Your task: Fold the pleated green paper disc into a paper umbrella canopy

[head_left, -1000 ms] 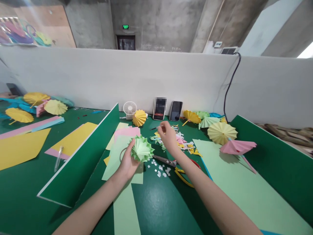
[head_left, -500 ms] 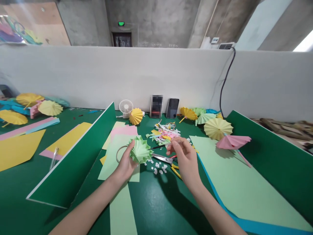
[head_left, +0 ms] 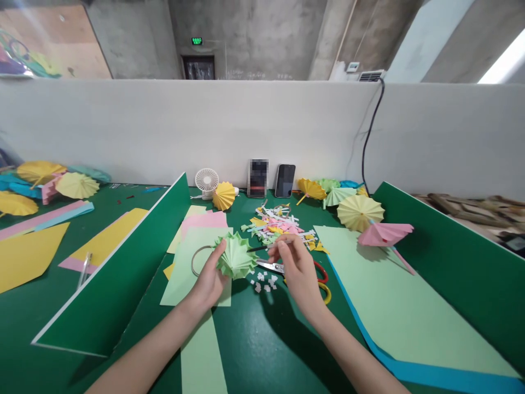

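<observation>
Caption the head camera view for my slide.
Left hand holds a green paper umbrella; right hand points a thin stick at it.

pleated umbrella (head_left: 234, 256): pale green paper, matt, sharply creased
stick (head_left: 258, 249): dark, matt; material not clear
bench (head_left: 254, 339): smooth green top with a glossy sheen
scissors (head_left: 267, 266): shiny metal blades, plastic handles
sheets (head_left: 394, 306): smooth matt paper
phone (head_left: 284, 180): glossy black face
far wall (head_left: 254, 33): rough bare concrete

1. Your left hand (head_left: 210, 276) holds the folded paper umbrella (head_left: 234, 257) over a paper sheet (head_left: 184, 276) on the counter (head_left: 254, 339).
2. To its right, your right hand (head_left: 297, 268) pinches a thin stick (head_left: 258, 249) above the scissors (head_left: 270, 266).
3. The scrap pile (head_left: 279, 225) lies behind them, and the fan (head_left: 206, 180) and phones (head_left: 284, 180) stand farther back.
4. A divider panel (head_left: 135, 262) stands to the left.
</observation>
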The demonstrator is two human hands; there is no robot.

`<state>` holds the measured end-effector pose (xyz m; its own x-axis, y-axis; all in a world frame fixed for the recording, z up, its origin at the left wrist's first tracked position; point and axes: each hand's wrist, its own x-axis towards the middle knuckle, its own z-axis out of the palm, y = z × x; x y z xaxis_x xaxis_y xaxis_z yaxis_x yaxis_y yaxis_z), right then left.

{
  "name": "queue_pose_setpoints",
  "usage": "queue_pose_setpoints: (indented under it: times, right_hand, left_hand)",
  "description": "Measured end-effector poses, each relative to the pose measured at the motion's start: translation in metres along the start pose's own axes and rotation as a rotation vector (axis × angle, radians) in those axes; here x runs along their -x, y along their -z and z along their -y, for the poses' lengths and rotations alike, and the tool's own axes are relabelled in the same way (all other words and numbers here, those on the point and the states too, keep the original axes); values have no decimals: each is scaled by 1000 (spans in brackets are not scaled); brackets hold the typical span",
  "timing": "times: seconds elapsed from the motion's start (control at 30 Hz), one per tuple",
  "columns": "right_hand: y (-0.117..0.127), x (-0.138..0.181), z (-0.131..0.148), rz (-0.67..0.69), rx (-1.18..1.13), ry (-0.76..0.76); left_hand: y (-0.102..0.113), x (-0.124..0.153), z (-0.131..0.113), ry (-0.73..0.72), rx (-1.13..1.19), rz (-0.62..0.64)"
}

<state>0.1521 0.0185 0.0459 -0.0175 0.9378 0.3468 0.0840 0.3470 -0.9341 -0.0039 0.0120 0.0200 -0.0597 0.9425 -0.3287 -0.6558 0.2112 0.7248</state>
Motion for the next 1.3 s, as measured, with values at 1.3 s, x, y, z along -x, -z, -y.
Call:
queue_pose_setpoints:
  times: [1.3]
  right_hand:
    - [5, -11, -14, -24, -474, -331]
  left_hand:
    - [-6, 8, -3, 84, 19, 49]
